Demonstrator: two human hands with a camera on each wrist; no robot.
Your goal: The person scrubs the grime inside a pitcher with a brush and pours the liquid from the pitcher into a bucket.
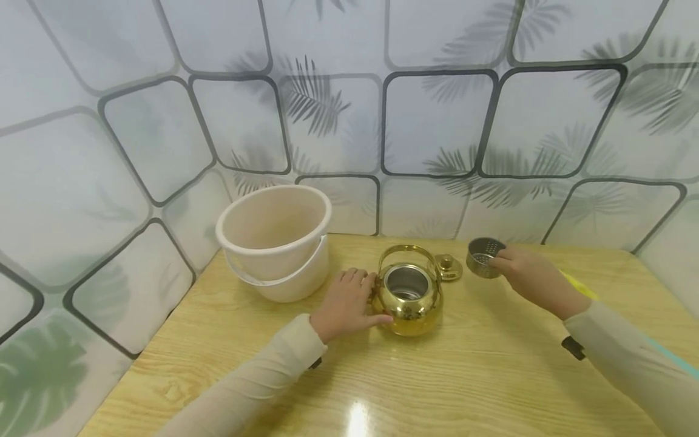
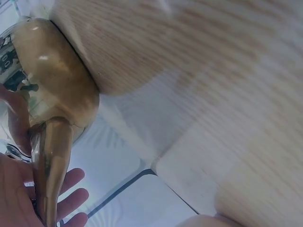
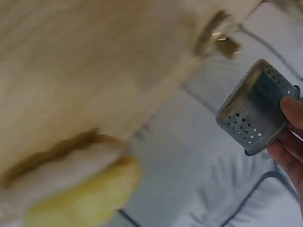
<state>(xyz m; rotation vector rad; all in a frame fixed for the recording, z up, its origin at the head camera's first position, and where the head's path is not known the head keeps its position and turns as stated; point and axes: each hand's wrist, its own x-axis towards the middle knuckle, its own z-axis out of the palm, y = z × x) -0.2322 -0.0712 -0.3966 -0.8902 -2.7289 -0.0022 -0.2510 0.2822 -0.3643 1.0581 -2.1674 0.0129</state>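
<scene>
A shiny gold kettle [image 1: 408, 312] stands uncovered on the wooden table, its handle raised and its steel inside showing. My left hand [image 1: 349, 303] holds the kettle at its left side, thumb on the body. In the left wrist view the kettle's spout [image 2: 52, 161] lies between the thumb and the other fingers. My right hand [image 1: 532, 279] pinches the wall of a steel strainer cup [image 1: 482, 258] with small holes, lifted to the right of the kettle. Holes also show low on the strainer's side in the right wrist view. The gold lid [image 1: 449, 268] lies behind the kettle.
A white bucket [image 1: 273, 276] with its handle down stands at the back left. Beyond the right hand lies a yellow thing [image 1: 580, 285], blurred with white and brown parts in the right wrist view. The patterned wall [image 1: 437, 127] borders the table [image 1: 464, 388] at the back.
</scene>
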